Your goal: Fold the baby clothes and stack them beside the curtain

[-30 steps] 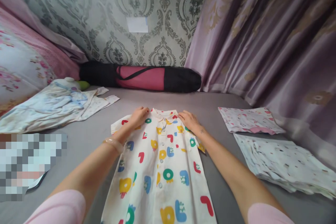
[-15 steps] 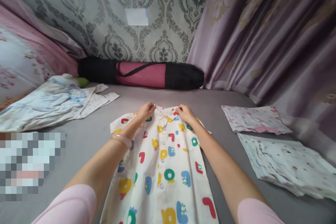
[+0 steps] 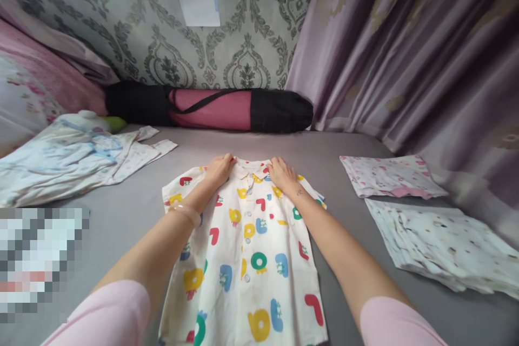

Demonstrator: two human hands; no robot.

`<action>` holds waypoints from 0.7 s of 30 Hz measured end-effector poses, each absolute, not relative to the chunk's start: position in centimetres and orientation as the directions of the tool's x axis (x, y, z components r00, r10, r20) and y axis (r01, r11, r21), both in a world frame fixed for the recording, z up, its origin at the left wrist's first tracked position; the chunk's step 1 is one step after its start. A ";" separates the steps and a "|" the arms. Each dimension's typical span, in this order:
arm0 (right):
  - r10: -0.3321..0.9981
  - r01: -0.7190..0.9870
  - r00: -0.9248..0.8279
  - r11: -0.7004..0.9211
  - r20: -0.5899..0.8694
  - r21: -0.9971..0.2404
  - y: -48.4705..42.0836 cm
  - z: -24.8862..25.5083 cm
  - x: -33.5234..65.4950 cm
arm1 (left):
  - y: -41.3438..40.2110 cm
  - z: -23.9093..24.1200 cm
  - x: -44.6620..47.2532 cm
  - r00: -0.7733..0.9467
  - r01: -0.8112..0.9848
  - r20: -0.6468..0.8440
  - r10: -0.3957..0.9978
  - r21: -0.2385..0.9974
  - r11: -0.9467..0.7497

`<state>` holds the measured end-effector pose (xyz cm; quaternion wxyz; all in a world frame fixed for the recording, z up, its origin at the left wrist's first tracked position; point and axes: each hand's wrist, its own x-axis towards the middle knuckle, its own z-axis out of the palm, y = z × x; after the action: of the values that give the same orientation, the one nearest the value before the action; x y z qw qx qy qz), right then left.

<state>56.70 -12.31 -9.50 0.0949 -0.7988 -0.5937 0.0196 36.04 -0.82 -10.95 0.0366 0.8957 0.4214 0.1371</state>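
And here's the printed short-sleeved shirt (image 3: 253, 243), spread button-side up on the grey sheet (image 3: 348, 248) at lower centre of the frame, its body running from the fingers down towards the bottom edge. Left hand (image 3: 220, 169) has fingers closed narrow on the cloth just left of the collar (image 3: 244, 171), right hand (image 3: 283, 174) grips with curled fingers at the other side, the collar framed squarely between them!
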 end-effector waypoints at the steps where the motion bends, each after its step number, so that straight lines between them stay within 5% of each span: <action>1: 0.950 0.934 0.304 -0.284 0.066 -0.216 -12.2 -9.3 56.9 | -0.7 -11.1 36.0 0.609 0.746 0.209 0.765 0.176 -0.642; 10: 0.914 0.671 0.276 -0.404 -0.296 -0.622 -13.9 -5.9 63.6 | -2.3 -9.5 36.8 0.497 0.856 0.213 0.841 0.037 -0.515; 14: 0.838 0.447 0.331 -0.543 -0.433 -0.711 -17.3 -5.9 66.7 | -4.5 -8.0 39.1 0.635 0.748 0.254 0.730 0.037 -0.663; 18: 0.811 0.351 0.424 -0.558 -0.404 -0.752 -20.3 -5.9 67.6 | -7.0 -8.2 42.5 0.854 0.451 0.217 0.472 0.142 -0.881; 21: 0.817 0.355 0.504 -0.492 -0.281 -0.795 -21.6 -6.5 67.1 | -8.6 -9.7 44.1 0.888 0.356 0.220 0.403 0.225 -0.907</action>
<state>67.12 -21.65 -6.47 0.3439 -0.7960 -0.3682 0.3354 44.09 -8.60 -9.70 0.0896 0.9676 0.1960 0.1317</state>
